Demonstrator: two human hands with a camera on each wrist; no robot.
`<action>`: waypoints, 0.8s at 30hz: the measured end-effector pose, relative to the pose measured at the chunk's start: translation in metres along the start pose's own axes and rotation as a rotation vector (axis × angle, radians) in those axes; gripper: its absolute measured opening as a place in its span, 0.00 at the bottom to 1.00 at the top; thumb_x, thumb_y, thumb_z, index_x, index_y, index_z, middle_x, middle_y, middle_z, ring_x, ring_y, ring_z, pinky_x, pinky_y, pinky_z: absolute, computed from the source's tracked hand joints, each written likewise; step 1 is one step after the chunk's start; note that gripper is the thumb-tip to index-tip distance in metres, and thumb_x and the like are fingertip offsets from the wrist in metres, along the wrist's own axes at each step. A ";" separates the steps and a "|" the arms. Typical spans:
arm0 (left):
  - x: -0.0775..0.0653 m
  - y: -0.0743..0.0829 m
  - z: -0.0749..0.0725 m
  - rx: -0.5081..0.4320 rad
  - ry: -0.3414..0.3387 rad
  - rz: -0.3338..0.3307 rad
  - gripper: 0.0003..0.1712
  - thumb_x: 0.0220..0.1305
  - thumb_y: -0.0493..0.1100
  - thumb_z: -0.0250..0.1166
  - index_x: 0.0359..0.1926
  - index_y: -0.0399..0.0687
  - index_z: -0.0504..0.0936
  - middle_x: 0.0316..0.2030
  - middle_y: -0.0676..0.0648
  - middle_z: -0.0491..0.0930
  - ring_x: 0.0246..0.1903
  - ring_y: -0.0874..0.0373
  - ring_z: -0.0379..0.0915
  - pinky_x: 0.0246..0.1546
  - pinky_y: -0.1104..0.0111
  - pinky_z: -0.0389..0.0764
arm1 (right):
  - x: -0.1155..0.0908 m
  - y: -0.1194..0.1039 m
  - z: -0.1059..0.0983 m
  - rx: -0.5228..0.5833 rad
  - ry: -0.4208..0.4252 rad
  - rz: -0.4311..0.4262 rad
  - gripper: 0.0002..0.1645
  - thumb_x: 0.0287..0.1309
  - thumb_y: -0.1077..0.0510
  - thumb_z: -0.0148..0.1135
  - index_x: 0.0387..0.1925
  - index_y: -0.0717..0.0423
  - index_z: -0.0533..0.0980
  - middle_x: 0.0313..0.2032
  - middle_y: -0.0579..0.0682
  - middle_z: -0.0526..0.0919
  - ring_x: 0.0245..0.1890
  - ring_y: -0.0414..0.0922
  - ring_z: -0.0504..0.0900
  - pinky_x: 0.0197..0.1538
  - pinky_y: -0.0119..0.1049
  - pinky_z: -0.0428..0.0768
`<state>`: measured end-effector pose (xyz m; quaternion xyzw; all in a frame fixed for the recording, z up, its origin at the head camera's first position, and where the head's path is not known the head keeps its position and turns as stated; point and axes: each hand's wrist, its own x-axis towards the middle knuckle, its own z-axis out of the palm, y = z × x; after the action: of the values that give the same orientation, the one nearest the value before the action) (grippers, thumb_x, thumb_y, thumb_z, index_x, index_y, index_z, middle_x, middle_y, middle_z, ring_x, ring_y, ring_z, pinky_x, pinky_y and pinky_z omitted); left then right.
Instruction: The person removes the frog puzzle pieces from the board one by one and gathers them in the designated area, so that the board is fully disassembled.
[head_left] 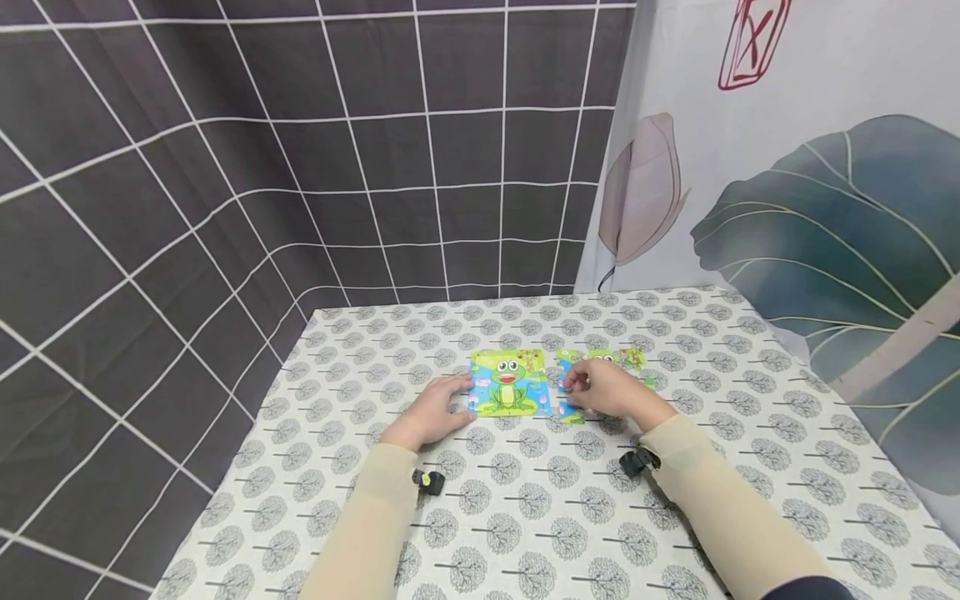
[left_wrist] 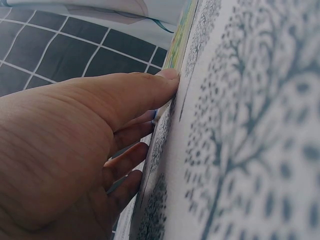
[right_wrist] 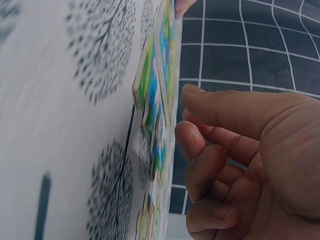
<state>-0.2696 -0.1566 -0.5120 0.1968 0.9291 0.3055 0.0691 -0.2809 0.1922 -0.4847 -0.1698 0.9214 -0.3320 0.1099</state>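
A square frog picture (head_left: 509, 385) in green and blue lies flat on the table. At its left side rests my left hand (head_left: 431, 412), thumb and fingertips at the edge; the left wrist view has the thumb (left_wrist: 145, 90) extended against that edge. To the right lie several loose jigsaw pieces (head_left: 572, 413) with matching frog artwork, partly hidden under my right hand (head_left: 611, 390). That hand hovers over them with fingers loosely bent. In the right wrist view nothing shows between its thumb (right_wrist: 215, 102) and fingers, and the pieces (right_wrist: 152, 95) lie on the cloth beside them.
A white cloth with grey tree prints (head_left: 525, 533) covers the table. Behind and to the left hangs a dark curtain with a white grid (head_left: 375, 150). A pale curtain with leaf prints (head_left: 825, 208) hangs at the right. Small black cameras (head_left: 429, 482) sit on both wrists.
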 end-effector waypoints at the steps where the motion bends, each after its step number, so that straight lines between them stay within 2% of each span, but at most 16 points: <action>1: 0.000 0.000 0.000 0.000 0.000 0.000 0.37 0.66 0.51 0.73 0.74 0.51 0.73 0.77 0.53 0.65 0.77 0.50 0.55 0.79 0.50 0.55 | 0.002 -0.001 0.001 -0.002 0.000 0.002 0.10 0.62 0.62 0.73 0.44 0.55 0.83 0.31 0.46 0.80 0.30 0.44 0.77 0.38 0.39 0.82; 7: 0.001 -0.001 0.001 0.003 -0.002 -0.002 0.37 0.67 0.51 0.73 0.74 0.51 0.73 0.77 0.53 0.65 0.77 0.50 0.55 0.79 0.50 0.55 | 0.013 -0.011 0.006 -0.043 0.023 -0.029 0.13 0.61 0.59 0.75 0.46 0.55 0.82 0.33 0.45 0.80 0.33 0.44 0.78 0.42 0.41 0.81; 15: 0.000 0.000 0.000 0.010 -0.003 0.000 0.38 0.67 0.52 0.73 0.74 0.52 0.73 0.77 0.53 0.65 0.78 0.50 0.55 0.79 0.50 0.55 | 0.029 -0.024 0.016 -0.013 0.016 -0.073 0.17 0.61 0.60 0.75 0.50 0.59 0.82 0.31 0.45 0.80 0.30 0.43 0.77 0.45 0.43 0.80; 24: -0.001 0.002 -0.001 0.003 0.001 0.003 0.38 0.67 0.51 0.73 0.74 0.51 0.73 0.77 0.53 0.65 0.77 0.50 0.55 0.79 0.50 0.55 | 0.043 -0.039 0.027 -0.028 -0.001 -0.064 0.17 0.62 0.58 0.74 0.51 0.58 0.82 0.32 0.44 0.80 0.20 0.41 0.78 0.43 0.41 0.82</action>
<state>-0.2689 -0.1563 -0.5101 0.1983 0.9293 0.3040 0.0680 -0.3021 0.1321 -0.4835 -0.2007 0.9200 -0.3223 0.0973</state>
